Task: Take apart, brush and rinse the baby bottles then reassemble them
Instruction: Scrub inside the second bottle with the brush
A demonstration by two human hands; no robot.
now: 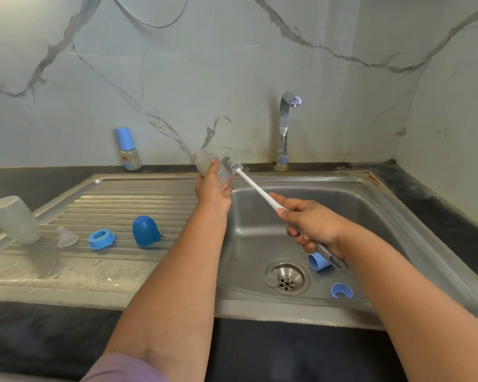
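1. the clear bottle body [209,168] i'm working on sits in my left hand [211,186], fingers wrapped round it, held up over the back rim of the sink [392,205] where basin meets drainboard.
2. the bottle brush [255,186] is in my right hand [312,224], fist curled round the grey handle; the white shaft runs up and leftward from that hand to the bristle head [232,164].
3. the bristle head lies just beside the bottle's right end, touching or nearly so; i can't tell whether that end is the mouth, or whether any bristles are inside.
4. the relation that counts: bottle and brush shaft don't share one line yet. the bottle lies up-left of my right hand, tilted, and i judge the shaft must line up with the bottle's long axis before the brush can push in.
5. both forearms reach forward, left one further out; the right hand hangs lower, above the basin.
6. below my right hand, in the basin: a blue cap [318,261], a blue ring [341,290] and a clear teat [271,279] by the drain.
7. left of my left hand, on the drainboard: another bottle body [14,219], teat [66,237], ring [102,239], cap [145,230]; an assembled bottle [129,150] stands behind.
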